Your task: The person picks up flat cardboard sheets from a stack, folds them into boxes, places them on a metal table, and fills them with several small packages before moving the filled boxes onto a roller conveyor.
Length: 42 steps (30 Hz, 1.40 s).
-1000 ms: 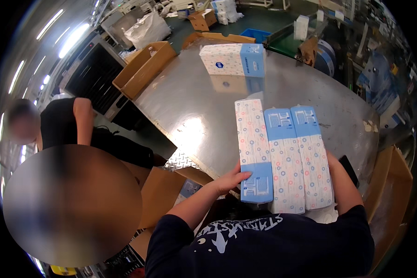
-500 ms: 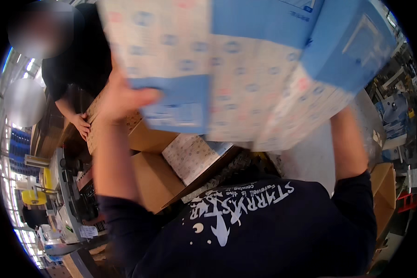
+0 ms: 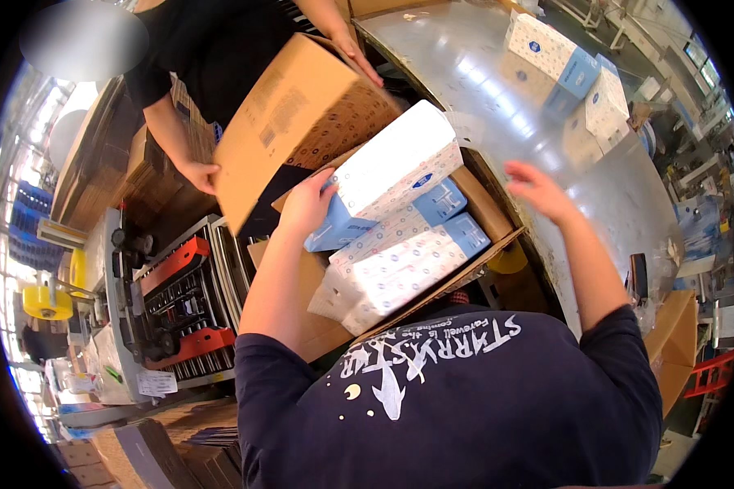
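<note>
My left hand (image 3: 306,202) is closed on the left end of a white-and-blue patterned package (image 3: 408,159), thumb on its top. The package lies tilted on top of two similar packages (image 3: 408,269) in an open cardboard carton (image 3: 506,243). Away from the packages, my right hand (image 3: 538,191) is open, its fingers stretched out over the metal table. Nothing is in it.
Across from me, a person's hands (image 3: 200,174) hold a brown cardboard box (image 3: 281,122) beside the carton. More packages (image 3: 546,53) stand on the metal table (image 3: 457,57). A red-and-black roller rack (image 3: 175,301) is at left, near stacked flat cardboard (image 3: 98,163).
The packages held up between my hands have come down into the carton. My right hand has let go and moved aside. The other person's box now shows beside the carton.
</note>
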Each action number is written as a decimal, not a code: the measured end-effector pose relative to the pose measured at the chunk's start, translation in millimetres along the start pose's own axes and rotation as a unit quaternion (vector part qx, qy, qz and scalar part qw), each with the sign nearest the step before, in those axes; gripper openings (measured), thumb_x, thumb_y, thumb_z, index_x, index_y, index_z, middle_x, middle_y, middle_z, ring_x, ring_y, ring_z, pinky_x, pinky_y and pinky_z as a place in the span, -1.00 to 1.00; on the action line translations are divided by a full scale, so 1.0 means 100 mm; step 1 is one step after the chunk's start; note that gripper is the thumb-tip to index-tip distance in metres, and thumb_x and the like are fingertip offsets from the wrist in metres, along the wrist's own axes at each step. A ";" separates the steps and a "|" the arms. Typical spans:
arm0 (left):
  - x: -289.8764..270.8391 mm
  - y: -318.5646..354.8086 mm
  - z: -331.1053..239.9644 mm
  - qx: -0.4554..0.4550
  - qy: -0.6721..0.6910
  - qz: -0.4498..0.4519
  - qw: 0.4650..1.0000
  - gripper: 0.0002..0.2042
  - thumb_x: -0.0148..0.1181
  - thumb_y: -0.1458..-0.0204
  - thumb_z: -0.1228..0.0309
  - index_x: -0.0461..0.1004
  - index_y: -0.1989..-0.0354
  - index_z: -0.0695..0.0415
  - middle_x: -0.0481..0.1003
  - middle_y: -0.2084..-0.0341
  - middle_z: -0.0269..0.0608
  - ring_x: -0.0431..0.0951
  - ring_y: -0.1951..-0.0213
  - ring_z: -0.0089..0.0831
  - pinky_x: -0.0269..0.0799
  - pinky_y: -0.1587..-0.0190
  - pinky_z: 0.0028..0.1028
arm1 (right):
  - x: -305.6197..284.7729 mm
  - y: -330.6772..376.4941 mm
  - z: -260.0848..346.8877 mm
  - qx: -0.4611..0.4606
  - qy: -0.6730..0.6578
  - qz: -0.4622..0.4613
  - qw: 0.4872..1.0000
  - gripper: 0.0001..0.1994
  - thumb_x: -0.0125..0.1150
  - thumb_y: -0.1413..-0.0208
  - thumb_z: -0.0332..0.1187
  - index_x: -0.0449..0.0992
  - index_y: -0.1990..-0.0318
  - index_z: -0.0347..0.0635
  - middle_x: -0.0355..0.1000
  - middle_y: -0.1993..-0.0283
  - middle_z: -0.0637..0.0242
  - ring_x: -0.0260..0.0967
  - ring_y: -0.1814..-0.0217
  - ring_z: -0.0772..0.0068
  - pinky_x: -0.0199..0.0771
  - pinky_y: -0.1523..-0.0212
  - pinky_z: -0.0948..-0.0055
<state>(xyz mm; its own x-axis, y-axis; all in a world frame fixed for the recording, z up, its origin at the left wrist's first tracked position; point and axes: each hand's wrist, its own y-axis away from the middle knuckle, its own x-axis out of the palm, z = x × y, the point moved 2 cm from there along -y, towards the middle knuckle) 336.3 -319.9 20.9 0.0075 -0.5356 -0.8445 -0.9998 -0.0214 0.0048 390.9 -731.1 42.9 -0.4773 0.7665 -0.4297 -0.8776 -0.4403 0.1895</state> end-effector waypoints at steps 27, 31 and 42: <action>0.51 1.73 -0.01 -0.281 0.219 0.199 0.913 -0.35 0.22 0.03 0.38 0.02 -0.21 0.19 0.44 0.16 0.01 0.48 0.14 -0.26 0.44 0.22 -0.41 | -0.64 -0.10 -1.14 0.189 0.325 -0.155 0.914 -0.68 0.08 0.05 -0.31 0.49 0.07 0.00 0.47 0.14 0.17 0.41 0.10 0.13 0.41 0.09 0.26; 1.04 1.73 0.26 -0.296 -0.034 0.213 0.930 -0.33 0.36 0.21 0.18 0.08 -0.01 0.12 0.46 0.37 0.24 0.51 0.27 0.04 0.40 0.23 -0.21 | -1.95 1.17 -1.71 0.326 0.389 -0.300 0.808 -0.67 0.07 0.06 -0.38 0.48 0.07 -0.01 0.46 0.10 0.17 0.38 0.03 0.13 0.37 0.03 0.23; 0.37 0.02 -1.62 0.070 -0.156 0.189 0.967 -0.49 0.29 0.14 0.35 0.33 -0.04 0.18 0.50 0.25 0.04 0.51 0.18 -0.11 0.41 0.17 -0.27 | -3.45 3.27 -3.29 0.441 0.216 -0.531 0.691 -0.46 0.14 0.18 -0.33 0.37 -0.10 -0.08 0.42 0.02 0.05 0.36 -0.05 0.12 0.32 -0.02 0.35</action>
<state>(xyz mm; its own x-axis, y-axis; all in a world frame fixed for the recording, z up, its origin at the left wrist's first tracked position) 337.5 -476.6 76.6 -0.3433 -0.2011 -0.9174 -0.9231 0.2525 0.2901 283.3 -1293.5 -37.8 0.3478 0.1433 -0.9265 -0.4987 0.8651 -0.0534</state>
